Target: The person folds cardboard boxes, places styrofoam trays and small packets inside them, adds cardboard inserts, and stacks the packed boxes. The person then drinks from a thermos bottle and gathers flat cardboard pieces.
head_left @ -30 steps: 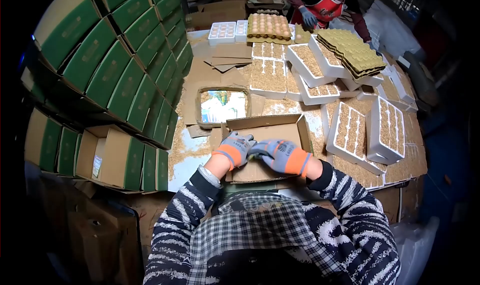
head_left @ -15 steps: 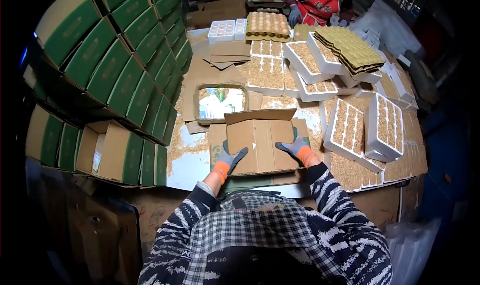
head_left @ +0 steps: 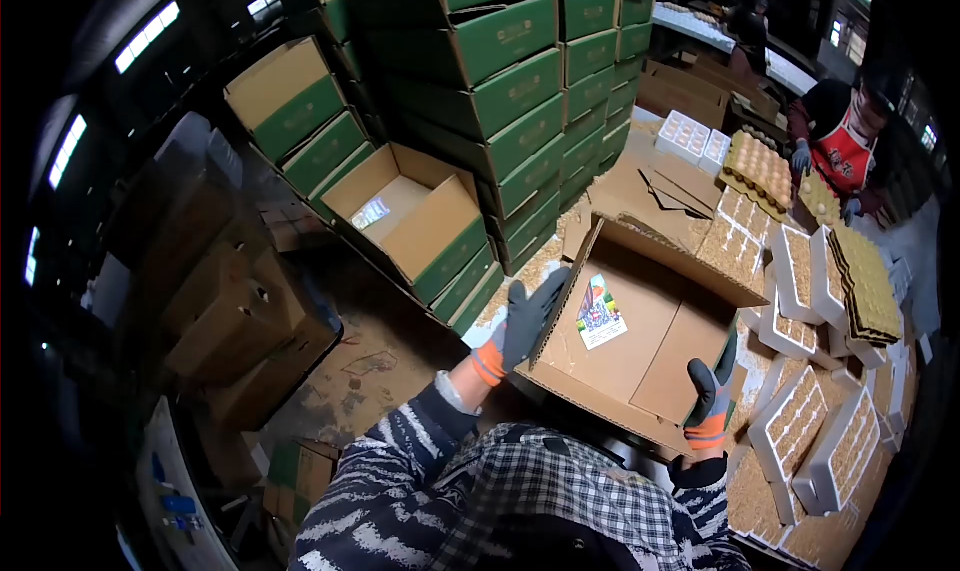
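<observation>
An open, tilted cardboard box [head_left: 665, 321] is held between my two gloved hands. Inside, a printed card [head_left: 602, 313] lies on the box bottom toward the left. My left hand [head_left: 530, 321] presses along the outside of the left wall with fingers extended. At the right wall, my right hand [head_left: 710, 396] has its thumb over the edge and its fingers outside, partly hidden. Left of my left hand stands another open box [head_left: 440, 229] with a green outside, on top of green boxes, a card [head_left: 371, 213] lying in it too.
Tall stacks of green boxes [head_left: 510, 101] rise ahead. White foam trays [head_left: 790, 421] of husk-like filling crowd the table's right, with egg-carton trays [head_left: 862, 281] beside them. Behind sit eggs on a tray [head_left: 757, 171] and a co-worker in a red apron [head_left: 842, 159]. Brown cartons [head_left: 235, 321] lie left.
My view has swung left. The box between my hands has risen and tilted, its inside and the card now showing. My left hand's fingers have straightened along its wall.
</observation>
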Demonstrator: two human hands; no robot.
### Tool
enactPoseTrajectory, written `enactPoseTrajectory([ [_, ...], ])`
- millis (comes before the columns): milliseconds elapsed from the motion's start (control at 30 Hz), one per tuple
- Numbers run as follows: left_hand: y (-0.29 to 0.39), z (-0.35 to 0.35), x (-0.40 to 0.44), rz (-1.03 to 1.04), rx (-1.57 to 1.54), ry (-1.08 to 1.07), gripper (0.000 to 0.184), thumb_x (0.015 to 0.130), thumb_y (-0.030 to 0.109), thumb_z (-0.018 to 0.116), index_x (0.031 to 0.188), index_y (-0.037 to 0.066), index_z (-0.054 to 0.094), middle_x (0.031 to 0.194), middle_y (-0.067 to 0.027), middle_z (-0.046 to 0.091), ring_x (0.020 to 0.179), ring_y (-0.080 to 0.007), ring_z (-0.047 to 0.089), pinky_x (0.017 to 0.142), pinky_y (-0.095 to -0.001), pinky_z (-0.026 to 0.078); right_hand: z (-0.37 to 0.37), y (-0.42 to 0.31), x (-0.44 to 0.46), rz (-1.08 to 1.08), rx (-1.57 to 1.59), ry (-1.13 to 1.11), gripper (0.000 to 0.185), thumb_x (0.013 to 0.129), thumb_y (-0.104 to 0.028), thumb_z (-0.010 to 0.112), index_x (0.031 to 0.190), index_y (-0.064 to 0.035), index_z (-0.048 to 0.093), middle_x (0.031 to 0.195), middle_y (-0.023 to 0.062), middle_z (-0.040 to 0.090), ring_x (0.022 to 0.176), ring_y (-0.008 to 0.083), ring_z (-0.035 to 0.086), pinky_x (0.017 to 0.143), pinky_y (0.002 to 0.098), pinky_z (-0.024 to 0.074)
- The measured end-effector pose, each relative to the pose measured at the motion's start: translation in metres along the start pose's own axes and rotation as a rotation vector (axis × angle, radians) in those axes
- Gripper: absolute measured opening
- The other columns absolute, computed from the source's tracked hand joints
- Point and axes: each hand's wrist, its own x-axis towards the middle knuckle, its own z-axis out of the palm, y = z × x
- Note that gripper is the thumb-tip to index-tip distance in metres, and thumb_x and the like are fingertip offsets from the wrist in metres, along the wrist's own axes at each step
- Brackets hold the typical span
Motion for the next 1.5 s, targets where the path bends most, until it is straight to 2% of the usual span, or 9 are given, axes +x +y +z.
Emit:
enactPoseTrajectory([
  [267,0.210,-0.137,-0.065,1.061,0.503,0.945,0.034,0.095,0.007,0.053,0.127,-0.005,0.053,0.124,-0.0132,0.057,0.111,-0.0196,0.057,0.099,-0.0300,0.045,0.152,-0.021,0.051,-0.654,-0.374,-0.060,0.053,0.086,-0.007,0.062,0.137,-0.0113,0.047,0.154,0.0203,0.027,0.137,0.0314,0.035,0.110,0.0391,0.0323],
  [533,0.135,-0.455,-0.107,0.364,0.050,0.550,0.034,0.103,0.024,0.036,0.124,0.004,0.055,0.116,-0.0090,0.061,0.106,-0.0197,0.058,0.097,-0.0333,0.046,0.347,0.020,0.078,-0.094,0.490,0.008,0.090,0.072,-0.005,0.081,0.147,-0.0073,0.030,0.148,0.0107,0.034,0.135,0.0231,0.034,0.109,0.0341,0.0333],
  [633,0.121,-0.447,-0.115,0.315,0.600,0.497,0.041,0.104,0.027,0.035,0.138,0.006,0.044,0.139,-0.0092,0.048,0.124,-0.0207,0.047,0.106,-0.0332,0.039,0.397,0.084,0.084,-0.047,0.185,0.107,0.095,0.070,-0.016,0.085,0.147,-0.0102,0.030,0.144,0.0158,0.037,0.133,0.0283,0.037,0.109,0.0380,0.0341],
  [700,0.159,-0.385,-0.097,0.248,-0.407,0.981,0.048,0.104,0.034,0.029,0.145,0.010,0.038,0.150,-0.0063,0.039,0.135,-0.0233,0.037,0.114,-0.0345,0.029,0.409,0.100,0.089,-0.050,-0.011,0.074,0.101,0.066,-0.027,0.088,0.147,-0.0124,0.029,0.142,0.0199,0.037,0.132,0.0328,0.037,0.109,0.0400,0.0340],
  [867,0.157,-0.379,-0.087,0.403,0.210,0.969,0.050,0.100,0.022,0.041,0.146,0.004,0.033,0.152,-0.0095,0.035,0.138,-0.0245,0.033,0.116,-0.0369,0.024,0.357,0.074,0.104,0.688,0.229,-0.427,0.092,0.079,-0.030,0.079,0.149,-0.0124,0.021,0.128,0.0155,0.049,0.101,0.0295,0.062,0.079,0.0373,0.0562],
  [1000,0.123,-0.237,-0.086,0.792,1.135,1.413,0.057,0.095,0.012,0.054,0.146,-0.002,0.031,0.151,-0.0147,0.034,0.139,-0.0272,0.032,0.117,-0.0388,0.022,0.237,0.095,0.100,0.496,0.202,-0.590,0.048,0.092,-0.026,0.066,0.133,-0.0077,0.052,0.111,0.0085,0.061,0.093,0.0190,0.064,0.075,0.0304,0.0565],
  [1133,0.044,-0.078,-0.106,0.904,1.662,0.472,0.054,0.088,0.016,0.062,0.136,0.001,0.043,0.142,-0.0233,0.040,0.133,-0.0414,0.036,0.110,-0.0534,0.027,0.059,0.124,0.075,-0.166,-0.803,-0.100,0.054,0.084,-0.025,0.070,0.131,-0.0057,0.053,0.128,0.0197,0.056,0.118,0.0321,0.054,0.101,0.0396,0.0437],
  [1233,-0.005,-0.001,-0.064,0.591,1.516,-0.294,0.039,0.076,0.014,0.070,0.114,0.007,0.062,0.123,-0.0137,0.058,0.120,-0.0372,0.051,0.107,-0.0546,0.030,-0.041,0.162,0.008,-0.013,-1.560,0.064,0.082,0.080,-0.047,0.065,0.144,-0.0030,0.036,0.152,0.0190,0.030,0.138,0.0423,0.027,0.112,0.0534,0.0201],
  [1500,-0.174,0.000,0.075,-0.123,1.931,-0.497,0.081,0.079,0.056,0.065,0.141,0.009,0.043,0.140,-0.0149,0.047,0.130,-0.0326,0.042,0.110,-0.0451,0.031,-0.047,0.139,-0.102,-0.005,-1.254,-0.680,0.080,0.083,-0.049,0.063,0.142,-0.0005,0.037,0.150,0.0248,0.029,0.139,0.0411,0.027,0.116,0.0478,0.0213],
])
